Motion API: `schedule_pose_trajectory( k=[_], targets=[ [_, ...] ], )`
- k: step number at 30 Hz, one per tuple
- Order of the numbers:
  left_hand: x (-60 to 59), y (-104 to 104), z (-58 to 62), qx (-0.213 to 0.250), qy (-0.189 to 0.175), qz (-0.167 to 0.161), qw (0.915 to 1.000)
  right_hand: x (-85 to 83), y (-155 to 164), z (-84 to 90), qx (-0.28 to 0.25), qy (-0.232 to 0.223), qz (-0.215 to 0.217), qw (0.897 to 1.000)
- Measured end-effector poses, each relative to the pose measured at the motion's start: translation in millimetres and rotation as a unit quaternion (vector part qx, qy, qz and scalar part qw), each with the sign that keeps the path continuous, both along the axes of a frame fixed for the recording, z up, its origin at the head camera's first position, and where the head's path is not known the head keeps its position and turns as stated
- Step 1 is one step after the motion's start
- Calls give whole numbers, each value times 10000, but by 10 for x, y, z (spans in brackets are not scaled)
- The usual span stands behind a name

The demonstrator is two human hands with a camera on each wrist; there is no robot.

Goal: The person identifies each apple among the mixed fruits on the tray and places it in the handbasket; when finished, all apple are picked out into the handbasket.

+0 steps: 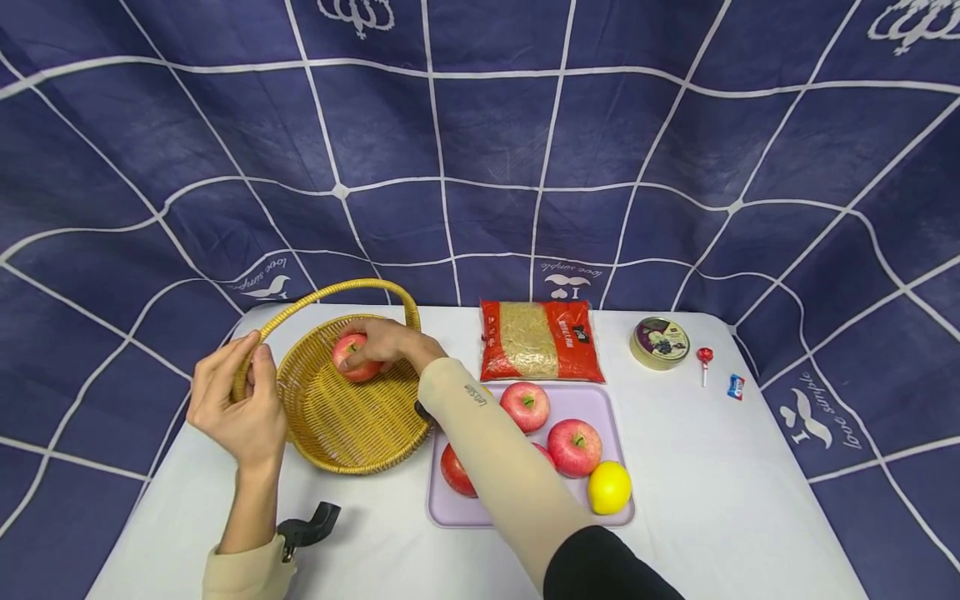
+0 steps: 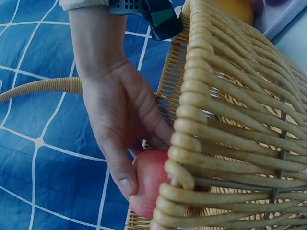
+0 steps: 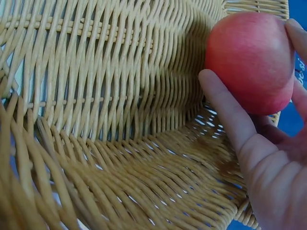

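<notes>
A woven yellow basket (image 1: 345,417) with an arched handle (image 1: 330,292) stands at the left of the white table. My left hand (image 1: 251,357) grips the handle at its left base, thumb and fingers curled round it. Reaching across, my right hand (image 1: 366,348) holds a red apple (image 1: 355,358) down inside the basket against its far wall. The left wrist view shows that right hand (image 2: 122,143) on the apple (image 2: 149,184) behind the basket wall (image 2: 230,120). In the right wrist view, fingers (image 3: 225,112) wrap the apple (image 3: 249,62) above the woven floor (image 3: 120,143).
A lilac tray (image 1: 600,400) right of the basket holds several red apples (image 1: 574,447) and a lemon (image 1: 609,487). Behind it lies a red grain bag (image 1: 540,340). A round tin (image 1: 660,342), a lollipop (image 1: 704,358) and a small sweet (image 1: 737,386) sit at the right.
</notes>
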State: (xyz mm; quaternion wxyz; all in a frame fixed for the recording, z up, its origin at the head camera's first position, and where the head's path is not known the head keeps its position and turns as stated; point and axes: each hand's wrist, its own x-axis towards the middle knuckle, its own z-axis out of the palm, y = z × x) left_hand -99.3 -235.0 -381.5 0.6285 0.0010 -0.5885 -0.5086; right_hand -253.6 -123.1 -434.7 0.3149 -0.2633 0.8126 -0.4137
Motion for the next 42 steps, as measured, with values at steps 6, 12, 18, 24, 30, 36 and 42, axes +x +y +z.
schedule_pose_trajectory(
  k=[6,12,18,24,30,36,42],
  targets=[
    [0,-6,-3,-15,-3,4,10000,3,-1,-20,102,24,74,9999],
    [-2,-7,2,-10,13,-30,10000,-20,10,-23,496,758,419,9950],
    [-2,-18,13,-5,22,-11,10000,2,-21,83,1318,1440,578,9791],
    [-4,-10,6,29,10,-71,10000,44,-57,145,1809,1649,455,9685],
    [0,0,-7,66,-16,-84,9999,50,-33,107,1249,1035,267,9864],
    [-4,10,-13,104,1,-119,9999,37,-23,77,1044,917,206,9901],
    [-5,6,-18,129,-14,-132,9998,57,-47,102,1240,811,244,9887]
  ],
)
